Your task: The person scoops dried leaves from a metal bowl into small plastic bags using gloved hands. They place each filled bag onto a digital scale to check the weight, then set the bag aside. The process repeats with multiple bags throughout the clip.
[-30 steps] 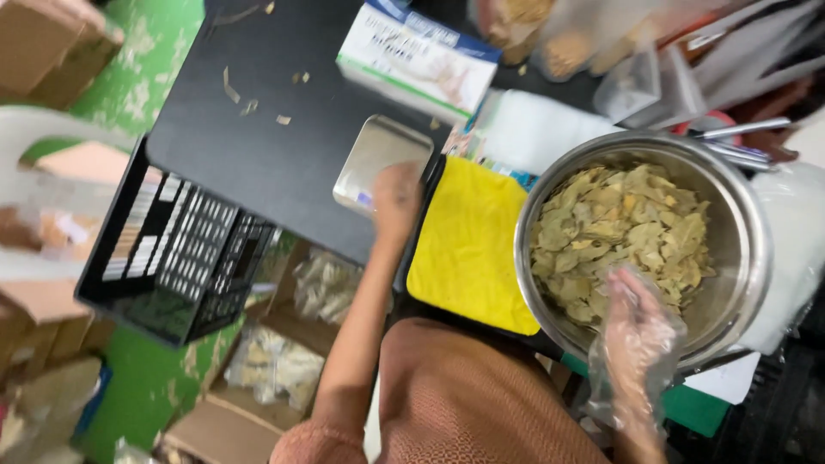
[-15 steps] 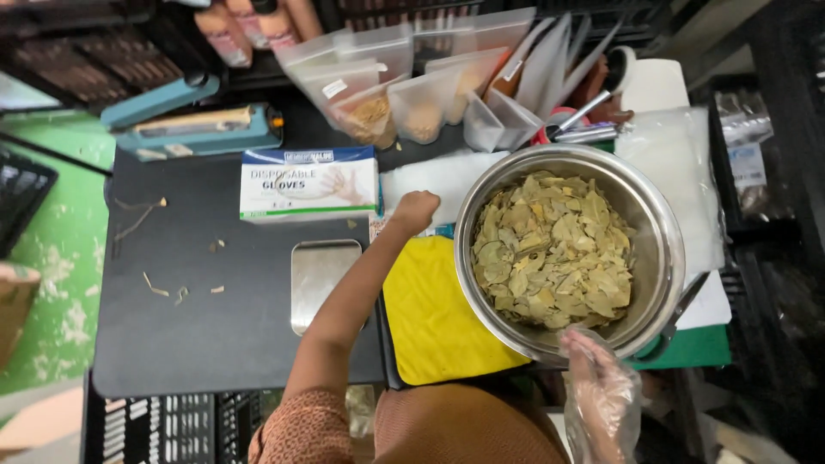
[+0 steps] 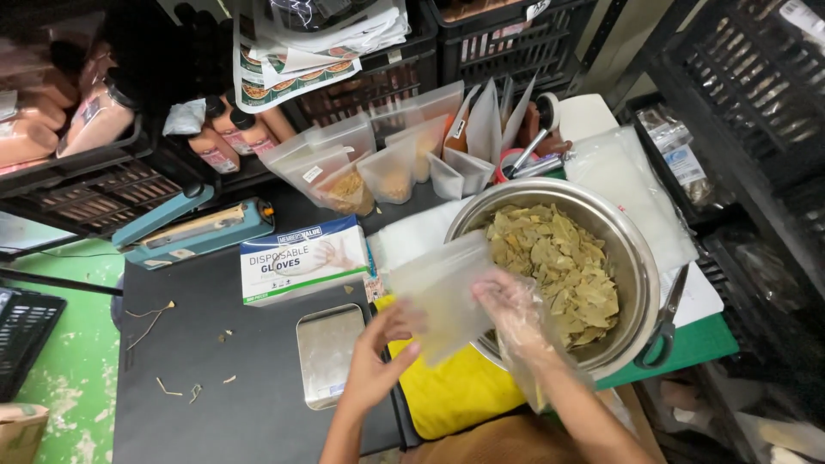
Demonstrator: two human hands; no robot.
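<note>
You are at the bag-opening step, as far as these hands show: a clear plastic pouch (image 3: 443,296) is held up between both of them, just over the near-left rim of the steel bowl (image 3: 640,283), and nothing has gone into it that I can see. Starting at your left, the black tabletop (image 3: 223,404) carries a blue heat sealer (image 3: 193,232), a box of disposable gloves (image 3: 301,258) and a small steel scale pan (image 3: 331,354), which sits bare. Your left hand (image 3: 378,365) is ungloved, thumb and fingers closed on the pouch's lower left corner above the yellow cloth (image 3: 447,391). Your right hand (image 3: 511,301) wears a loose clear glove and its fingers are pinched on the pouch's right edge. The next move, I judge, calls for spreading the mouth wide and keeping it over the bowl, so that one hand can let go without the film collapsing. The bowl is nearly full of dried pale green-brown leaves (image 3: 559,266). Behind it stands a row of clear stand-up pouches (image 3: 378,167); at least two hold a little tan, crumbly filling, the others look empty. Scissors (image 3: 666,331) lie by the bowl's right rim, well clear of your grip.
</note>
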